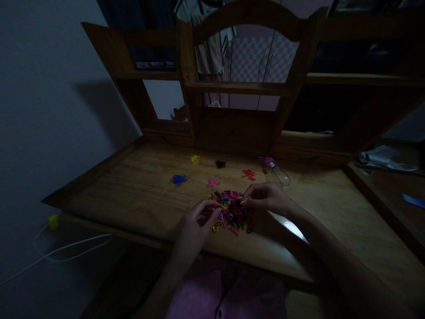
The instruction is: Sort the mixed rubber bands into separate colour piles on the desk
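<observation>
A mixed heap of multicoloured rubber bands [229, 217] lies on the wooden desk, near its front edge. My right hand [265, 197] is closed in a pinch at the heap's right side, with a yellow rubber band [244, 200] at its fingertips. At the left side of the heap, my left hand [201, 217] has thumb and forefinger brought together; what is between them is too small to make out. Beyond the heap lie small separate piles: blue bands [178, 179], yellow bands [194, 159], black bands [219, 164], pink bands [213, 181] and red bands [249, 174].
A clear bottle [280, 176] with a purple cap lies on its side behind my right hand. A wooden shelf unit [235, 88] rises along the back of the desk [142, 177]. A white cable [76, 246] hangs off to the left. The room is dim.
</observation>
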The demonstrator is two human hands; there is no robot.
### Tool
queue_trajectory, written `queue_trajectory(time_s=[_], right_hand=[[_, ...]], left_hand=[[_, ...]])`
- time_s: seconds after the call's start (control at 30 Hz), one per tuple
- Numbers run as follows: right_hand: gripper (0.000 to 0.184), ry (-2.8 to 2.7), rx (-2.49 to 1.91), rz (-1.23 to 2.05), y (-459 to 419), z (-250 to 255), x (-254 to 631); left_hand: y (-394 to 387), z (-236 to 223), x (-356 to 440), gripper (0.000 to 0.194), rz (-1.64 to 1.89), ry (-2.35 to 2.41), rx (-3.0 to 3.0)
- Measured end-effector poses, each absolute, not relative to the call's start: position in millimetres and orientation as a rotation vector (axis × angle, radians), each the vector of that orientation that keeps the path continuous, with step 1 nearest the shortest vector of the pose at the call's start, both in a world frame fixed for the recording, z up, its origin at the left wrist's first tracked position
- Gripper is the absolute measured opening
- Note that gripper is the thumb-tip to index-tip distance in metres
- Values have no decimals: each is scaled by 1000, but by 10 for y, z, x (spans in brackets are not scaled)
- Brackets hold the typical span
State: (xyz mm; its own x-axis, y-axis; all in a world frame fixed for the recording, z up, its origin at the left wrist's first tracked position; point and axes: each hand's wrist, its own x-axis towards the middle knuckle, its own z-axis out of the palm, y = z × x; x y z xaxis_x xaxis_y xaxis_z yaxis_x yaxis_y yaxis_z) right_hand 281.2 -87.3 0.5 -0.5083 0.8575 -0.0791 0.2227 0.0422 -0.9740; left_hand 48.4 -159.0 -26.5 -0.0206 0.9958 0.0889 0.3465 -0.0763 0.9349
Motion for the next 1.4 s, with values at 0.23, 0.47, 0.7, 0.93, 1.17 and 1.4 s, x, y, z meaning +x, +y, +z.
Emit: queue_trajectory(time_s=[0.23, 0.47, 0.7, 0.93, 1.17, 1.4], right_hand=[[20, -1793, -935, 1593, -981, -13, 2683], [32, -1788, -863, 1591, -971, -6, 2680], [58, -1765, -944, 1368, -920, 13, 2709], [40, -1770, -969, 1368, -850, -84, 2749], [27, -1725, -1033, 1326, -824, -76, 2773], [24, -1670, -1098, 1256, -789, -100, 2773]], left_hand=[[-1532, -188, 771, 18, 1033, 1360, 1727], [-1505, -210, 712, 18, 1001, 1355, 1786], [-667, 167, 3, 19, 1087, 1620, 2146], [515, 27, -690, 13, 841, 1868, 2252], [692, -222, -726, 7, 844, 1800, 2276], [625, -98, -567, 13, 1093, 1756, 2336]])
